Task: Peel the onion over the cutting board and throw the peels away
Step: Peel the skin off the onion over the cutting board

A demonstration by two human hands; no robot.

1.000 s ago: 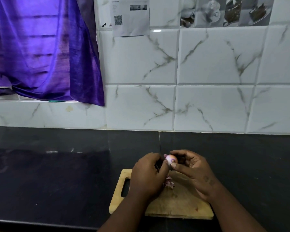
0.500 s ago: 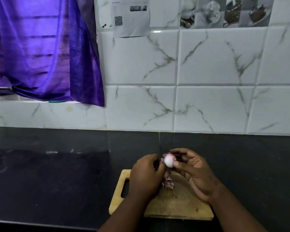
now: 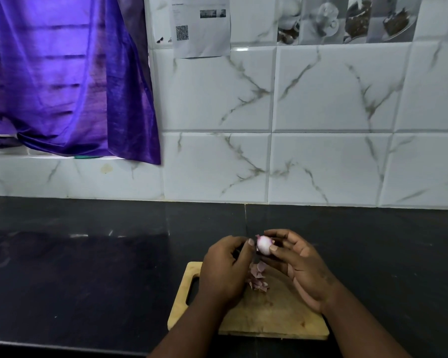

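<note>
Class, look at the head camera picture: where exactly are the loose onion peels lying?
The onion peels lie in a small heap on the wooden cutting board, toward its far edge, between the two hands and below the held onion.

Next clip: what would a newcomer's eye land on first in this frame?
Probably the bright purple curtain hanging at upper left against the white marble-look tiles. Then, low in the middle, the left hand and right hand holding a small pale onion above a wooden cutting board on the black counter, with pinkish peels piled on the board.
</note>
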